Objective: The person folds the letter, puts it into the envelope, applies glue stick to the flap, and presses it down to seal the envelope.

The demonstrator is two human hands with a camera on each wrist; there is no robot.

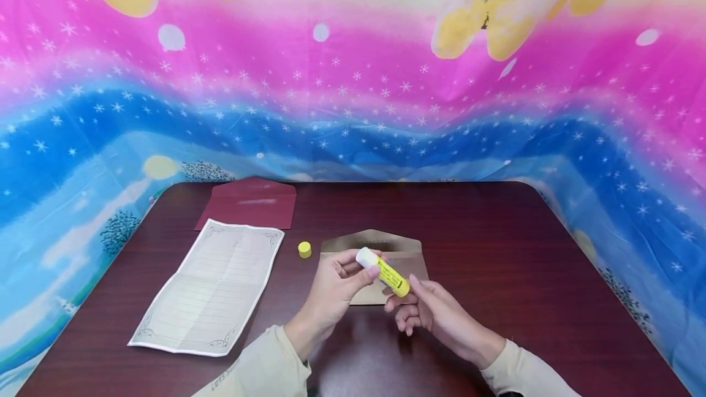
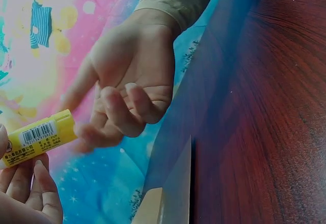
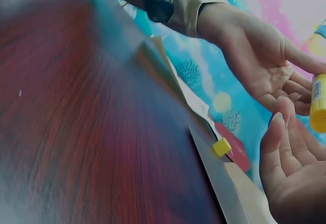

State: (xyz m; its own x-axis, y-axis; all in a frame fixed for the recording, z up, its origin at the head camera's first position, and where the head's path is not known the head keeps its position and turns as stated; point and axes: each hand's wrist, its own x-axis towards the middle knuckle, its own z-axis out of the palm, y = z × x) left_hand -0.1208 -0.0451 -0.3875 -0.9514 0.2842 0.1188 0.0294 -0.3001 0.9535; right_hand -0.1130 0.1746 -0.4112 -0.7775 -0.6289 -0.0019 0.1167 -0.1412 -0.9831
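Observation:
A yellow glue stick (image 1: 389, 276) with a white end is pinched between the thumb and fingers of my left hand (image 1: 336, 290), tilted above the table. My right hand (image 1: 441, 317) is at its yellow base, fingers loosely bent and slightly blurred in the left wrist view. The thumb and a fingertip lie close beside that base; whether they touch it is unclear. Printing and a barcode show on the glue stick (image 2: 38, 138) in the left wrist view. Beneath the hands lies a tan envelope (image 1: 372, 242) with its flap raised, partly hidden by them.
A small yellow cap (image 1: 304, 250) stands left of the tan envelope. Farther left lies a creased, lined sheet of paper (image 1: 215, 290) with an ornate border. Behind it is a dark red envelope (image 1: 259, 207). A patterned cloth (image 1: 353, 78) surrounds the table's back and sides.

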